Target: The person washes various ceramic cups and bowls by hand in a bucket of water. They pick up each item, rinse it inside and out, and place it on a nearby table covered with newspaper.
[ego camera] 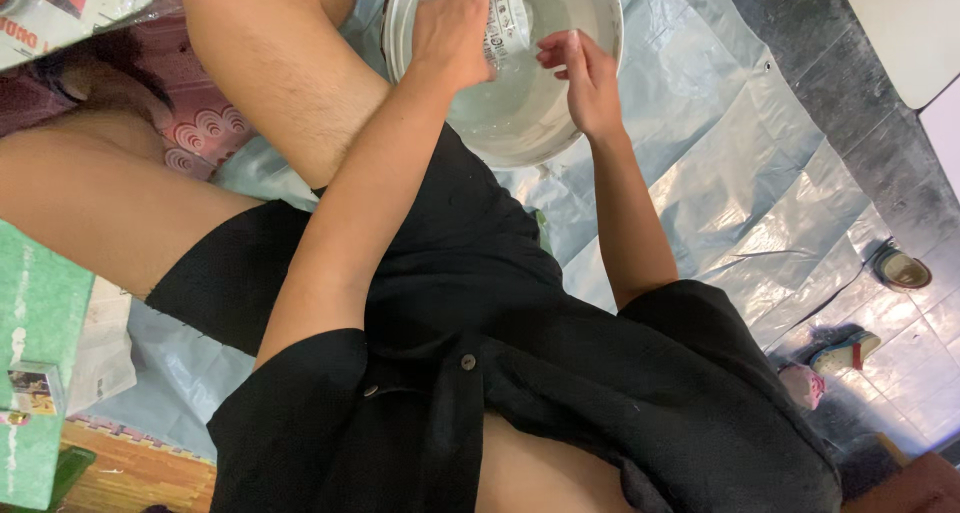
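Note:
A white cup [510, 23] with a dark pattern lies in a round white basin [600, 13] of water at the top of the view. My left hand [450, 33] reaches into the basin and grips the cup from its left side. To the cup's right, my right hand [583, 73] hovers over the water, its fingertips close to the cup's rim with nothing held in them. My bare knee rises just left of the basin. Part of the cup is hidden behind my left hand.
The basin stands on a silvery plastic sheet [760, 173] spread over a dark floor. Shoes [900, 268] [845, 351] lie at the right edge. A green box [35, 373] and papers sit at the left, with a pink patterned mat [205, 128] behind my leg.

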